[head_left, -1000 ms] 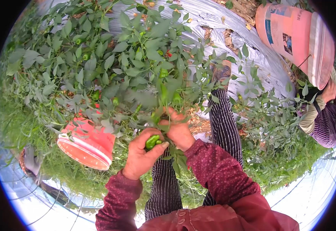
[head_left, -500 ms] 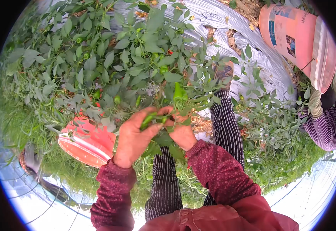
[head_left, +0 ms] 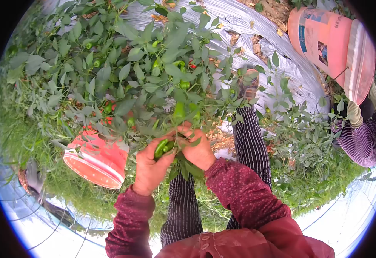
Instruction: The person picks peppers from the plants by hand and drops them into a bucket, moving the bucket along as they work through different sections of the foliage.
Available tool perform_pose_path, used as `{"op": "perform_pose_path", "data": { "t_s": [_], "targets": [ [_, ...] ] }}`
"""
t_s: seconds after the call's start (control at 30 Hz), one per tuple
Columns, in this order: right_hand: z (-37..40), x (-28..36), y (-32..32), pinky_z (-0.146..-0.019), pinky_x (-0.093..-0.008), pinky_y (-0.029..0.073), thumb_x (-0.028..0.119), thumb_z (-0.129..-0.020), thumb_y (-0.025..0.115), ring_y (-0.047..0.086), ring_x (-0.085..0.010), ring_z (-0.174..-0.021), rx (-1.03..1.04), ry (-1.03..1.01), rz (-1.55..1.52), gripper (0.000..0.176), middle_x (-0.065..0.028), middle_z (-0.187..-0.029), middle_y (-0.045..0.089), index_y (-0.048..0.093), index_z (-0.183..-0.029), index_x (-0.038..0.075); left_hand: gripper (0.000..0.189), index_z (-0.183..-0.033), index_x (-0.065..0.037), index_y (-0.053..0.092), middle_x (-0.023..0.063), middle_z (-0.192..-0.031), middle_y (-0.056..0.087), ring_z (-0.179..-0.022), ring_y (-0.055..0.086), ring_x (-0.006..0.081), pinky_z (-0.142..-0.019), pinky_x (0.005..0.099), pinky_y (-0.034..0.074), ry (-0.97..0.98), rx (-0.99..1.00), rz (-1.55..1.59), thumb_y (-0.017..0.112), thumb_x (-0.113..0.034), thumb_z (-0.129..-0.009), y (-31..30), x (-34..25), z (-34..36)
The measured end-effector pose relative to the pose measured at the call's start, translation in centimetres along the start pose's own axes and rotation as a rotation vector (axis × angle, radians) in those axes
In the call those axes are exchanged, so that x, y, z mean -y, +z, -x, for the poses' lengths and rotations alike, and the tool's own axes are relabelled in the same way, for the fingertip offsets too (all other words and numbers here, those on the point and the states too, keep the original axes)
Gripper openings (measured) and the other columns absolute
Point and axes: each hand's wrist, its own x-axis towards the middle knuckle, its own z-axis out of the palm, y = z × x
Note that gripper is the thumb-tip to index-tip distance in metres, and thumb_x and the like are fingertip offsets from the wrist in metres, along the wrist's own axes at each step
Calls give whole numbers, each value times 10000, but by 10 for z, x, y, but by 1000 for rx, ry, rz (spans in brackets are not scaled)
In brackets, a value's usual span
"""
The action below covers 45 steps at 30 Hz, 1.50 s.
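My left hand is closed around green peppers, their shiny sides showing between thumb and fingers. Close beside it, my right hand has its fingers curled in among the leaves and stems of a pepper plant; what its fingertips grip is hidden. Just above both hands hangs a larger green pepper on the plant. More green peppers and a few red ones show among the leaves higher up.
A red bucket leans among the plants at my left. Farther right, a pink bucket lies tilted by silvery plastic sheeting. Another person in a striped purple sleeve is at the right edge.
Both hands have shifted slightly downward, and the left has turned a little with its peppers. The hanging pepper above them has moved left and lower as the branch shifted.
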Motion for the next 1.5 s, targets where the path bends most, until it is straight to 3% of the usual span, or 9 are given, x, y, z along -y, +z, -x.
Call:
{"op": "perform_pose_path", "data": {
  "t_s": [0.07,0.17,0.33,0.57,0.77,0.87,1.0,1.4,1.5],
  "targets": [
    [0,-3,0,-702,-321,473,-8,-749,573,587,-283,-751,-25,-122,159,218,-162,-838,613,643,-933,86,300,-1058,-10,584,24,-909,637,-774,567,70,-685,219,480,-335,182,148,658,-10,-767,-16,-15,6],
    [0,-1,-1,-717,-287,469,-18,-778,562,580,-194,-789,-14,30,339,207,-87,-881,596,648,-934,88,281,-1052,-2,580,28,-900,634,-771,564,63,-676,220,481,-131,329,160,649,-12,-779,-15,-23,25],
    [7,-9,1,-774,-368,474,18,-675,594,567,-336,-924,-74,-353,550,294,-180,-1128,528,639,-955,93,179,-967,-21,577,30,-784,595,-652,563,88,-561,230,475,-373,-44,245,618,-51,-796,-85,2,69],
    [9,-9,6,-820,-373,473,73,-734,557,538,-308,-993,-24,-344,729,343,-145,-1087,535,600,-1073,98,195,-1000,-41,570,28,-756,605,-602,589,128,-493,258,475,-533,-578,-127,574,-126,-825,-209,59,133],
    [5,-9,3,-822,-371,468,50,-695,600,540,-299,-981,49,-390,756,353,-122,-1142,538,633,-1039,122,348,-1115,-35,557,169,-1056,574,-876,603,287,-737,357,482,-195,-436,-1331,626,-162,-798,-203,70,111],
    [4,-7,6,-807,-389,460,64,-693,607,541,-309,-961,31,-347,719,291,-146,-1119,538,647,-980,91,304,-1063,-32,571,140,-1005,583,-858,602,307,-737,364,484,2,-370,-859,614,-14,-763,-156,11,77],
    [4,0,5,-790,-397,458,94,-722,589,537,-323,-936,102,-376,847,244,-174,-1015,540,628,-956,38,419,-1112,-35,527,137,-1136,517,-1081,497,300,-917,411,404,553,290,-1112,583,6,-699,-75,-49,-3],
    [7,5,5,-803,-409,435,75,-747,551,523,-347,-930,6,-69,478,246,-175,-965,526,542,-964,-42,550,-1278,-39,389,145,-1180,475,-1180,405,311,-1001,491,301,806,609,-1306,510,-152,-753,-37,-41,-23],
    [10,0,0,-795,-410,430,74,-732,558,510,-340,-938,13,-391,701,161,-154,-972,507,584,-857,-23,557,-1267,-16,403,156,-1076,507,-1081,471,319,-965,487,331,727,599,-1256,532,-139,-739,-32,-42,-16]
  ]
}}
